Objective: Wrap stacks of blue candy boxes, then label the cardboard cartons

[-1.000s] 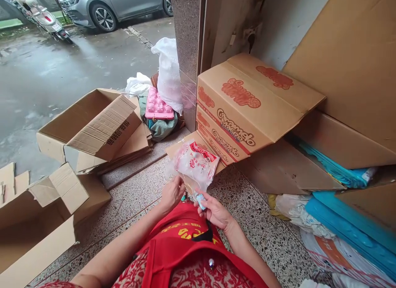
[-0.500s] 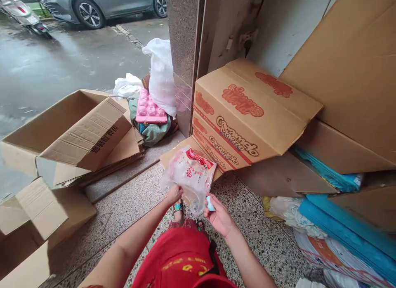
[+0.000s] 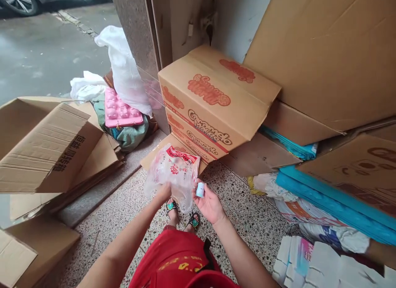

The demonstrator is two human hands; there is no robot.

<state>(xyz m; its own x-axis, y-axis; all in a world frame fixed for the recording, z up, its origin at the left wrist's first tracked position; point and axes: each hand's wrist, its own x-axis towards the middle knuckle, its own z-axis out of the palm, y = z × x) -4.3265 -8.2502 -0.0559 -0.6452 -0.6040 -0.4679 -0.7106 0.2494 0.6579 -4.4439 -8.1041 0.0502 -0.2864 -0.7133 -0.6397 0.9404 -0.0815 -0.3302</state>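
Two hands (image 3: 211, 204), one bag (image 3: 175, 169), one bluish item (image 3: 200, 190).

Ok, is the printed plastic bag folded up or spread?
Spread, though creased: the plastic bag shows its red print broadly, with loose clear film sagging between the left hand and right hand.

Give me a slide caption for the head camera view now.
Left hand closed on a plastic bag, right hand holding a small pale-blue item, near printed cardboard.

"Caramelo" on carton (image 3: 216, 102) — "CHINES…" on plastic bag (image 3: 175, 168).
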